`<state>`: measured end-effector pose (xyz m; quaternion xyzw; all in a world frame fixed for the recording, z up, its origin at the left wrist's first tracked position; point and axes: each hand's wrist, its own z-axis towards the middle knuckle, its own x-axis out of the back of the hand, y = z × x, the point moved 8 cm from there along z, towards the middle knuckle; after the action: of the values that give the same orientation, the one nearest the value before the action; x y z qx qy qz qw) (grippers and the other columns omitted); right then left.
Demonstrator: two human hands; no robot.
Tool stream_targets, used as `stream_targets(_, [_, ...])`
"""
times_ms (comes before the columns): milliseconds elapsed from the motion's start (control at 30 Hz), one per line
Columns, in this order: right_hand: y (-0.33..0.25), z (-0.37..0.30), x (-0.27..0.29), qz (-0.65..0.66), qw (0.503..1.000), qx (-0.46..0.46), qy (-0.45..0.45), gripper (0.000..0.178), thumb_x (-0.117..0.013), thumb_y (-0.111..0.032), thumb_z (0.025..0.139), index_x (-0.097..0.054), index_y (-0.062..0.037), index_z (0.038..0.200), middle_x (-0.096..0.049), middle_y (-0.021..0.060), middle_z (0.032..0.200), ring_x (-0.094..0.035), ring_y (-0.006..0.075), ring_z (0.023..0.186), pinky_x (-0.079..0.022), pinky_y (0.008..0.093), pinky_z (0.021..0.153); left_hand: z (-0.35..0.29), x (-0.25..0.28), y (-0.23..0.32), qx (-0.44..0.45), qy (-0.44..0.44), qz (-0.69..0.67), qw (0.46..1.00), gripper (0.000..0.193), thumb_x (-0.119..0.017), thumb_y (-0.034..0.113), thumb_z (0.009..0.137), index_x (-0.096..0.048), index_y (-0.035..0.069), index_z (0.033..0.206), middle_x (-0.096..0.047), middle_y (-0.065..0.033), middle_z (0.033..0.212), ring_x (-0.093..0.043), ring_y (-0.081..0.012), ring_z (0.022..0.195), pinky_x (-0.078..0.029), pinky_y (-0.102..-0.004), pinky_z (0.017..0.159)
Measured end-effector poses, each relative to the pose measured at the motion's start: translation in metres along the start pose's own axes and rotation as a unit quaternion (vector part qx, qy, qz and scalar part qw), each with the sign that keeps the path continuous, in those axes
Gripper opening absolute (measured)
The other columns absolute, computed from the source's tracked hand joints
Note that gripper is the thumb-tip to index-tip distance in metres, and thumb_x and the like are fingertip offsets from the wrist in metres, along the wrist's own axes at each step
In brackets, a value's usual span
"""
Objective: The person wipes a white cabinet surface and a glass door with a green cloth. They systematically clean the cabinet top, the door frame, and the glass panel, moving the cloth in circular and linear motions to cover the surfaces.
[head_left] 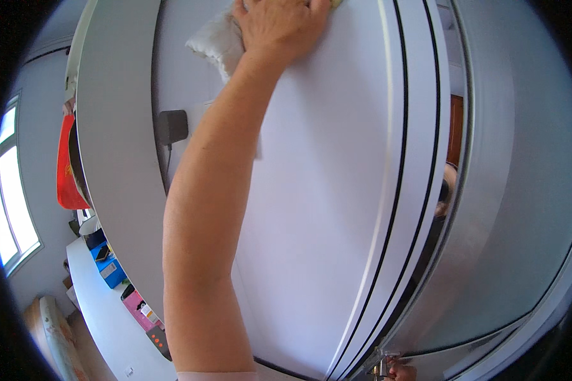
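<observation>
My left forearm rises from the lower edge across a smooth white panel (318, 190). At the top edge of the view my left hand (279, 25) presses on the panel, fingers bent over a crumpled white cloth (216, 43). Its fingertips are partly cut off. A small yellowish bit shows beside its right side. Low on the right, part of my right hand (400, 371) curls at a metal handle (380, 368) by a frosted glass door (521, 190). The right forearm is out of sight.
A dark grey power adapter (173, 127) with a cord sits left of my forearm. A white table (102, 317) on the left carries a blue box (111, 270) and a pink item (136, 308). Beyond are a red item (70, 165) and a window (13, 197).
</observation>
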<state>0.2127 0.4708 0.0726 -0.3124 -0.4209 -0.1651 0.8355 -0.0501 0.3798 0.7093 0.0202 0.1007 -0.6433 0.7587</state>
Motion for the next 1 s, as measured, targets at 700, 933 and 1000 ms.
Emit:
stream_targets(700, [0.016, -0.003, 0.058, 0.045, 0.997, -0.034, -0.052, 0.041, -0.066, -0.016, 0.067, -0.056, -0.0045, 0.104, -0.051, 0.007, 0.056, -0.052, 0.027, 0.046, -0.041, 0.0341, 0.044, -0.196, 0.006, 0.079, -0.135, -0.073, -0.167, 0.974, 0.051, -0.065, 0.038, 0.065, -0.051, 0.035, 0.114, -0.038, -0.0093, 0.132, -0.03, -0.0344, 0.123, -0.02, -0.0506, 0.099])
stream_targets(933, [0.002, 0.009, 0.088, 0.056, 0.995, -0.007, -0.087, 0.025, -0.069, -0.015, 0.064, -0.045, -0.0083, 0.064, -0.045, 0.0088, 0.051, -0.051, 0.0278, 0.047, -0.039, 0.0355, 0.044, -0.327, 0.037, -0.045, 0.166, -0.044, -0.005, 0.985, 0.055, -0.053, 0.025, 0.076, -0.041, 0.009, 0.127, -0.028, -0.0248, 0.135, -0.024, -0.042, 0.125, -0.017, -0.0524, 0.101])
stream_targets(1000, [0.009, 0.005, 0.078, 0.077, 0.993, -0.002, -0.086, 0.023, -0.068, -0.014, 0.065, -0.046, -0.0073, 0.068, -0.043, 0.0075, 0.05, -0.048, 0.0244, 0.045, -0.038, 0.0334, 0.045, -0.39, 0.044, -0.045, 0.306, -0.079, 0.013, 0.949, 0.054, -0.05, 0.022, 0.077, -0.039, 0.004, 0.126, -0.025, -0.0279, 0.135, -0.022, -0.0449, 0.125, -0.016, -0.0531, 0.102])
